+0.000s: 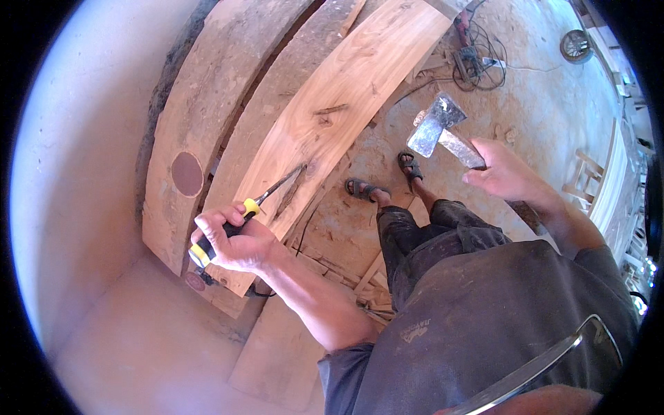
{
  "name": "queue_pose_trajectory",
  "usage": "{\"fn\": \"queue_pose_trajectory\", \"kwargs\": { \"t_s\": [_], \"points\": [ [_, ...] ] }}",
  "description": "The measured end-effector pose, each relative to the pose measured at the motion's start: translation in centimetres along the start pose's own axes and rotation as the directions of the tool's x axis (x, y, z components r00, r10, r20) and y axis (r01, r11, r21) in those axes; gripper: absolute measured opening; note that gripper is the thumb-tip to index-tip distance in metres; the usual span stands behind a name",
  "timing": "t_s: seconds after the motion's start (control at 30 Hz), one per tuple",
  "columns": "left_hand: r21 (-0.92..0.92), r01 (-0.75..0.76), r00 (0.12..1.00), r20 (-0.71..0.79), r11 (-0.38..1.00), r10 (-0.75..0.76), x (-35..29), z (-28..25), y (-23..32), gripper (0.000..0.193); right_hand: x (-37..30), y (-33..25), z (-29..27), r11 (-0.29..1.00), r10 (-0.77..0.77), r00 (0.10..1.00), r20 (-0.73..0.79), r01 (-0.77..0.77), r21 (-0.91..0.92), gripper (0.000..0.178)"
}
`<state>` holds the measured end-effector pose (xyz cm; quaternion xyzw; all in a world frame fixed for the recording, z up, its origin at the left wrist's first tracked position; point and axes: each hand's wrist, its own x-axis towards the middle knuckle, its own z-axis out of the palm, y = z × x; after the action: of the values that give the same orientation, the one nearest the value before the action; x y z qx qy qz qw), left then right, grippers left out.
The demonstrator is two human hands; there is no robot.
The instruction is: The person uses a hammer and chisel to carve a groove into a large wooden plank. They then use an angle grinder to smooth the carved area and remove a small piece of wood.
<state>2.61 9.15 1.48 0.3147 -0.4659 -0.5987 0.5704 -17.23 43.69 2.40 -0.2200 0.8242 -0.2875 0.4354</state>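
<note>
Here, board [332,138], brown disc [187,174], spoked wheel [575,45]

Round brown disc [187,174] on the worn board [200,90] to my left. On my floor [536,104]: power tool [469,61] beside tangled dark cord [477,84], small wheel [575,45] (far right), wooden frame [578,191] near my right.

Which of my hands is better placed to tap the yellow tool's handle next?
Likely your right hand: it holds the hatchet beside the plank. Your left hand grips the yellow tool, tip toward the plank.
</note>
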Motion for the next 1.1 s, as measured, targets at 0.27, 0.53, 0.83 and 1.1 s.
{"fn": "queue_pose_trajectory", "kwargs": {
  "t_s": [0.27, 0.53, 0.83, 1.1],
  "points": [
    [0.018, 0.008, 0.997, 0.076, 1.000, -0.010, -0.1, 0.7, 0.1, 0.033, 0.0, 0.2, -0.1, 0.999, -0.051, 0.999, -0.003, 0.051, -0.007, 0.030],
    [0.075, -0.073, 0.991, 0.118, 0.995, 0.064, -0.5, 1.4, -0.1, 0.030, 0.1, 0.3, 0.1, 0.985, -0.155, 0.987, -0.027, 0.153, -0.078, 0.030],
    [0.046, -0.023, 0.978, 0.206, 0.999, 0.013, 0.3, 4.6, -1.1, 0.015, 3.5, -6.3, 1.0, 0.879, -0.464, 0.875, -0.136, 0.436, -0.195, 0.019],
    [0.128, -0.015, 0.995, 0.099, 0.992, 0.002, 0.5, 4.0, -0.9, 0.016, 3.9, -20.7, 0.2, 0.443, -0.896, 0.365, -0.253, 0.780, -0.443, 0.037]
  ]
}}
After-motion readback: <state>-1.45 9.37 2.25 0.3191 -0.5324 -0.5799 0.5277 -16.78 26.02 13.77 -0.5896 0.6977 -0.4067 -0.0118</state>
